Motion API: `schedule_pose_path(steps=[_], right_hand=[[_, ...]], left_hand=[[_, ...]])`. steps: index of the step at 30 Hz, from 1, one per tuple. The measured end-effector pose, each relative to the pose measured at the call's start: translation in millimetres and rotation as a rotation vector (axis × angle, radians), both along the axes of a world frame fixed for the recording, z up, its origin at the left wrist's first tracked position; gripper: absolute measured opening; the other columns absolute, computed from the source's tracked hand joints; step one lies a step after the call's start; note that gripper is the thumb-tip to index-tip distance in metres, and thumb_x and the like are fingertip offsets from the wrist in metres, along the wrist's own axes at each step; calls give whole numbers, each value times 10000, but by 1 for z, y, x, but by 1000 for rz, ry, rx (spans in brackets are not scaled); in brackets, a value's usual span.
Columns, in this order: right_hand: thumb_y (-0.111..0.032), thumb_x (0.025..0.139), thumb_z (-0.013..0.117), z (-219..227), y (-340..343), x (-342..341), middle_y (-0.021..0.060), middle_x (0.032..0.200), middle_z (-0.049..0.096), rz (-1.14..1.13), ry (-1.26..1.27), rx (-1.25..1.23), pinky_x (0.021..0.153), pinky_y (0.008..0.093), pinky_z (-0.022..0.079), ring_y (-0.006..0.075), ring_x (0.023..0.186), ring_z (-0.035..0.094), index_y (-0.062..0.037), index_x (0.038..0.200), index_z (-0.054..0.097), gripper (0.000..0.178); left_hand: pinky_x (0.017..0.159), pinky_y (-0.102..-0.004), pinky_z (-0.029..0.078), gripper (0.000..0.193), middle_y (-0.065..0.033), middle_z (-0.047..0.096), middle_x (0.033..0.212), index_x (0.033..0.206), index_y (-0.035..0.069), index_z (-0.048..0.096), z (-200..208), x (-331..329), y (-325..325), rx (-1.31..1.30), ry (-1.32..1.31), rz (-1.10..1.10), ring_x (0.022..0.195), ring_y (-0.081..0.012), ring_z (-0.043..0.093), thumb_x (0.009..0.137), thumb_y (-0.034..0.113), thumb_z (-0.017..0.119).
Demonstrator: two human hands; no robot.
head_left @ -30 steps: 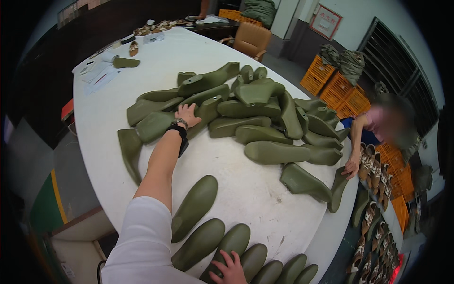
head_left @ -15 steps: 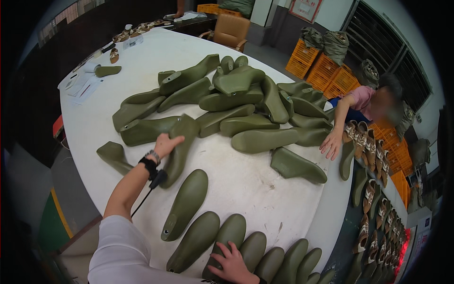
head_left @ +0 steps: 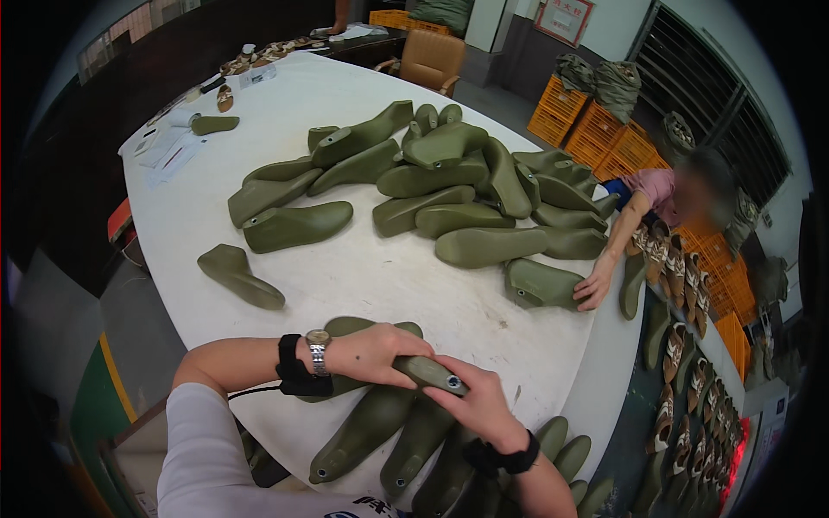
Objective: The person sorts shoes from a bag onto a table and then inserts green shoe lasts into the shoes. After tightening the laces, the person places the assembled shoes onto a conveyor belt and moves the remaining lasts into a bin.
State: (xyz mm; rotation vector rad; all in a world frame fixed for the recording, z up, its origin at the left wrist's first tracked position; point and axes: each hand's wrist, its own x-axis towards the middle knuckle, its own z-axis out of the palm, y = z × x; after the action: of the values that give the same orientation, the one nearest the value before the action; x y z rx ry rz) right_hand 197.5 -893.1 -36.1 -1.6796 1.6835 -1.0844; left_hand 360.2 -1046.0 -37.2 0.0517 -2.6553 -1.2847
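Left hand [head_left: 373, 352] partly hides the green shoe last [head_left: 428, 372].

I have room to steer across the white tabletop [head_left: 389, 281] at mid-frame; heaped green shoe lasts [head_left: 432, 179] block upper centre, a lone last [head_left: 242, 275] the left, a co-worker's hand [head_left: 594, 285] the right, lined-up lasts [head_left: 367, 432] lower centre.

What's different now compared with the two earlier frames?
The left hand brought a green shoe form from the pile in toward the body. The right hand left the near row of forms and now grips it too. A co-worker's hand took hold of another form, now turned. The brown chair stayed put.
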Motion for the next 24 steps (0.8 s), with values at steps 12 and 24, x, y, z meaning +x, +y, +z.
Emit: schedule_pose_path(steps=[12, 24], right_hand=[[-76, 775, 667, -10, 248, -143, 85, 973, 624, -1194, -523, 84, 769, 250, 475, 132, 852, 580, 42, 1090, 582, 347], [-143, 707, 677, -154, 288, -289, 233, 1054, 597, -1325, 360, 294, 849, 390, 455, 375, 987, 572, 31, 1174, 508, 526]], left_hand=[[907, -429, 444, 752, -138, 482, 1258, 1261, 80, 387, -113, 113, -285, -612, -892, 1270, 1166, -302, 461, 630, 273, 746], [700, -357, 509, 468, -125, 661, 882, 905, -70, 640, -147, 136, -269, 384, -274, 1322, 778, -225, 640, 658, 309, 761]])
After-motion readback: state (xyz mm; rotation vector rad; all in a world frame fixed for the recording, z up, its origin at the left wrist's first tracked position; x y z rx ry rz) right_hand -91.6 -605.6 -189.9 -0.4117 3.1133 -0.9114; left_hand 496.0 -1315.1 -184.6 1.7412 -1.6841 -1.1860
